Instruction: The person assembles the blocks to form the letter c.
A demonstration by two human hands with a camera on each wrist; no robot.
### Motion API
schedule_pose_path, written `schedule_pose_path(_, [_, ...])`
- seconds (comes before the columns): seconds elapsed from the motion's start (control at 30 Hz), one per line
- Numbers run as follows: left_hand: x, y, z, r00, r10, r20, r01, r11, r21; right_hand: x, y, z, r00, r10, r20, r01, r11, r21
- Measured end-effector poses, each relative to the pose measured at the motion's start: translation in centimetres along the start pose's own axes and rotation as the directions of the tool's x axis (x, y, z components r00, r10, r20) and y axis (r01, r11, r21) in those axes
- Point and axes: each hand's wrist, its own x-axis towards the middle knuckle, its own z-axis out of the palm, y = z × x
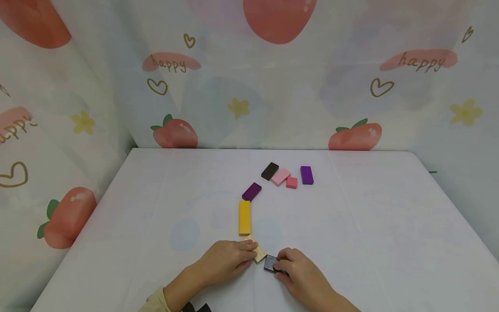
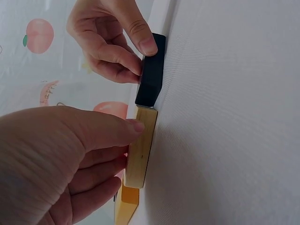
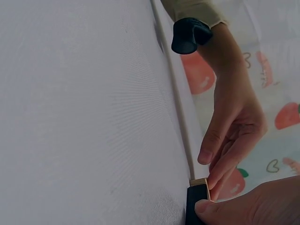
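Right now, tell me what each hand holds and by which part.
Left hand pinches the pale wooden block by its long sides; right hand grips the flat black block by its far end.

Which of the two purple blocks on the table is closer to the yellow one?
The darker purple block, lying slantwise just beyond the yellow block; the other purple block sits farther right.

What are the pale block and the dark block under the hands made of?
The pale block looks like unpainted wood: faint grain and a matte tan face. The dark block seems the same kind of block painted matte black; its core is hidden, so wood is a guess.
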Motion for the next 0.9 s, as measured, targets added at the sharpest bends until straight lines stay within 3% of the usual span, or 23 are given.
schedule_pose_path(0.5, [0.03, 0.04, -0.14, 1.000, 0.006, -0.010, -0.006, 1.000, 0.002, -0.05, 0.47, 0.06, 0.999, -0.038, -0.014, 0.038, 0.999, 0.020])
schedule_pose_path(0.9, [0.12, 0.19, -0.18, 1.000, -0.009, 0.005, 0.009, 1.000, 0.002, 0.15, 0.50, -0.22, 0.999, -0.012, 0.035, 0.011, 0.999, 0.031])
